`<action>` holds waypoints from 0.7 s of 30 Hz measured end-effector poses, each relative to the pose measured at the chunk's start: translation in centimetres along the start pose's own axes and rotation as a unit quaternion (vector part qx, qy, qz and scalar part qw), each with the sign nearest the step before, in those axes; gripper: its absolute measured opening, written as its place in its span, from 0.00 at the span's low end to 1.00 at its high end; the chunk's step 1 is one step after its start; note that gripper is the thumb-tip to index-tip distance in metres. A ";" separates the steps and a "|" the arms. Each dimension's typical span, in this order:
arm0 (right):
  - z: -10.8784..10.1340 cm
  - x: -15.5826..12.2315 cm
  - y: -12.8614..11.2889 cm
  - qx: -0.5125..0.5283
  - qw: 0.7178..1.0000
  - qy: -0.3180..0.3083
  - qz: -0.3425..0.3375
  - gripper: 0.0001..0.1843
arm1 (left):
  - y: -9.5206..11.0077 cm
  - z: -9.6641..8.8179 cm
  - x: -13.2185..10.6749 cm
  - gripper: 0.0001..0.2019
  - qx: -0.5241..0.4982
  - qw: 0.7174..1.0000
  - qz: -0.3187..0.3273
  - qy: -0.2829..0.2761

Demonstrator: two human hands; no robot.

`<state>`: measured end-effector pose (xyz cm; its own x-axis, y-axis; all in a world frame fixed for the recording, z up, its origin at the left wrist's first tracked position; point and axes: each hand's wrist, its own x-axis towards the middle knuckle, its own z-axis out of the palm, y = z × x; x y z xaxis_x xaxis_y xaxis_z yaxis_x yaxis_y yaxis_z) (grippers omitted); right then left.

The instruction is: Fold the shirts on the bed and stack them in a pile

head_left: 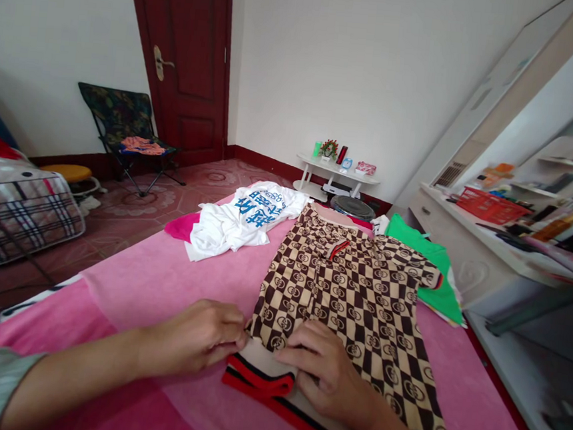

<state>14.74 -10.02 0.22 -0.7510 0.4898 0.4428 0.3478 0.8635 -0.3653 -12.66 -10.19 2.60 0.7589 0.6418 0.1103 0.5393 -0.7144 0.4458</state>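
A brown-and-beige checked short-sleeved shirt (344,294) is spread over the pink bed cover (145,283). Its plain beige band with black and red stripes (262,377) lies nearest me, and the band's left part is folded over. My left hand (213,336) pinches the left edge of the shirt where the checks meet the band. My right hand (323,369) has its fingers bent over the band and grips the cloth there; its palm side is hidden.
A white printed T-shirt (251,218) lies crumpled farther left, and green clothing (423,260) sits beyond the checked shirt's right side. A dressing table (504,247) with a red basket (493,205) stands at right. A folding chair (133,135) is near the door (189,66).
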 end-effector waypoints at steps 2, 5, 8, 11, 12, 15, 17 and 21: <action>0.0 0.1 -0.1 0.003 1.000 0.001 0.004 0.22 | 0.0 0.3 -0.1 0.07 -0.003 1.000 -0.014 0.004; 0.0 0.1 -0.2 0.011 1.000 -0.007 0.014 0.22 | -0.3 1.0 -0.2 0.10 -0.001 0.999 -0.044 0.019; -0.1 0.1 -0.2 0.021 1.000 -0.007 0.013 0.22 | -0.5 1.3 0.2 0.06 0.006 0.999 -0.046 0.028; -0.2 0.1 -0.3 0.032 0.999 0.019 0.008 0.23 | -0.4 0.2 0.6 0.04 -0.011 0.999 -0.039 0.016; -0.3 0.1 -0.4 0.037 0.999 0.027 0.011 0.23 | -0.3 -0.3 0.7 0.04 -0.021 0.999 -0.040 0.006; -0.5 0.0 -0.6 0.053 0.998 0.013 0.032 0.18 | -0.1 -1.9 0.9 0.08 -0.053 0.997 -0.045 -0.046; -0.5 0.0 -0.6 0.066 0.997 -0.017 0.043 0.12 | 0.1 -2.6 1.2 0.11 -0.059 0.993 -0.047 -0.089; -0.4 0.0 -0.6 0.086 0.994 -0.038 0.061 0.16 | 0.6 -3.4 3.9 0.08 -0.025 0.994 -0.036 -0.099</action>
<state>14.79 -10.48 0.74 -0.7517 0.5738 0.3250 0.3428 0.7611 -0.5506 -10.63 -7.16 6.28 0.7794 0.6187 -0.0985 0.5789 -0.6511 0.4910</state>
